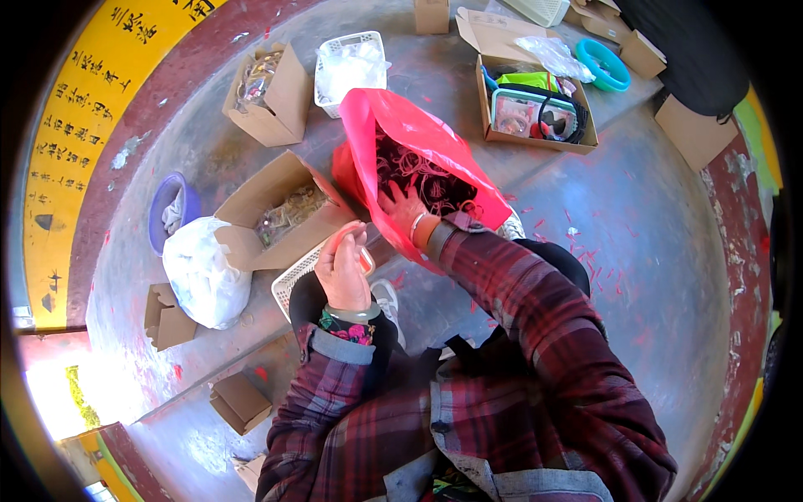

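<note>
Right-hand grip [403, 209] is placed among loops [429, 173] in the pink bag [361, 138] (closing of this or left hand [343, 276] cannot be told); picking seems underway, gentle untangling may be needed.

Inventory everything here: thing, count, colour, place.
Large bag: one, red, centre
Loops: many, pinkish, inside large bag
Boxes: at least seven, brown cardboard, scattered
Baskets: three, white, two at top, one centre left
Basins: two, purple left, turquoise upper right
Stuffed bag: one, white, left
Clear case: one, turquoise edged, upper right box
Scraps: many, red, floor
Wall panel: one, yellow, left
Sleeves: two, dark red plaid, bottom
Left hand: one, centre left
Right hand: one, in large bag
</note>
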`<control>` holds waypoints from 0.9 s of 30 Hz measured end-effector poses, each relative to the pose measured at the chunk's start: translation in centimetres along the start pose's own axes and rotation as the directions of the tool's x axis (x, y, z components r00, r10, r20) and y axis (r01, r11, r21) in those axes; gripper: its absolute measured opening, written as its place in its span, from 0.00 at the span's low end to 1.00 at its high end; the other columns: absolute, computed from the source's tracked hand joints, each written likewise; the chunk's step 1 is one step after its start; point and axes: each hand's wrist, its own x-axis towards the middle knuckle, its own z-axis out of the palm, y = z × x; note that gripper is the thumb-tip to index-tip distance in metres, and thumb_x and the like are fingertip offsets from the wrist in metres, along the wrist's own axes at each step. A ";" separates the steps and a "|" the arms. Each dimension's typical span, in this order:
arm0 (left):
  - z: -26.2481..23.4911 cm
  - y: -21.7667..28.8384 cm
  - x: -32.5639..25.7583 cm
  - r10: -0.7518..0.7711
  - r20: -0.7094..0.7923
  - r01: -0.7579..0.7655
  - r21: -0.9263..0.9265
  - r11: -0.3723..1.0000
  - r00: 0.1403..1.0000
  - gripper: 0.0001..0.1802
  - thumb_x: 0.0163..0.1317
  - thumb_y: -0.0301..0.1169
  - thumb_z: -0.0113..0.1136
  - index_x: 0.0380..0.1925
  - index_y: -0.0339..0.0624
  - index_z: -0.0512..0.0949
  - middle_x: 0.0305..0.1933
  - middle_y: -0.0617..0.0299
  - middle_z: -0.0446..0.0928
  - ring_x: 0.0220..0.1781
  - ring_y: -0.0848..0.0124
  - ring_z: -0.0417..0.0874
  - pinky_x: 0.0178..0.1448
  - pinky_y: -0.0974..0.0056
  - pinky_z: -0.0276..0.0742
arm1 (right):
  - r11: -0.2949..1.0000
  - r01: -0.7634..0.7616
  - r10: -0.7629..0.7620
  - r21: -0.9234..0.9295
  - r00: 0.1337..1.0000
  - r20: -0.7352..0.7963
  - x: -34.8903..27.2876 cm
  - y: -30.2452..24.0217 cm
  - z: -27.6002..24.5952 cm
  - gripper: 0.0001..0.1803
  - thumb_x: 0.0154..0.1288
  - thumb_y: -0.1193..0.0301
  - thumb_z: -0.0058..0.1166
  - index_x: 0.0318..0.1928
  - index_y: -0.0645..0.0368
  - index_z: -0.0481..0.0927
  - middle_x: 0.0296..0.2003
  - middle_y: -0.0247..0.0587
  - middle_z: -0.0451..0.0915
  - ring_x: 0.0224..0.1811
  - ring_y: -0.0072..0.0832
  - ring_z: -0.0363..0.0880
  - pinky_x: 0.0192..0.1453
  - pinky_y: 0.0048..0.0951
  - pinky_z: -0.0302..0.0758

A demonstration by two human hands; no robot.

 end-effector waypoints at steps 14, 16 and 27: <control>-0.3 -0.4 0.5 -0.029 0.029 0.029 -0.013 0.999 0.999 0.09 0.61 0.22 0.48 0.37 0.31 0.76 0.41 0.52 0.77 0.45 0.64 0.78 0.53 0.63 0.73 | 0.944 -0.301 0.327 0.132 0.901 -0.286 2.6 5.5 3.2 0.12 0.59 0.64 0.45 0.38 0.54 0.79 0.56 0.48 0.68 0.52 0.48 0.69 0.47 0.44 0.71; -0.6 -0.4 0.6 -0.035 0.037 0.036 -0.019 0.999 0.999 0.10 0.61 0.23 0.47 0.38 0.30 0.76 0.41 0.53 0.77 0.46 0.66 0.77 0.54 0.63 0.71 | 0.656 -0.254 0.551 0.711 0.804 -0.221 2.8 7.5 1.9 0.14 0.57 0.70 0.46 0.45 0.55 0.75 0.53 0.48 0.70 0.53 0.48 0.70 0.52 0.42 0.69; -1.5 -0.1 0.4 -0.006 0.049 0.011 -0.108 0.994 0.999 0.09 0.60 0.23 0.48 0.37 0.31 0.76 0.41 0.52 0.77 0.46 0.65 0.78 0.53 0.63 0.73 | -0.557 -0.157 0.394 0.816 0.815 0.425 0.7 13.7 1.2 0.18 0.55 0.69 0.55 0.43 0.68 0.75 0.33 0.40 0.81 0.30 0.29 0.80 0.32 0.29 0.76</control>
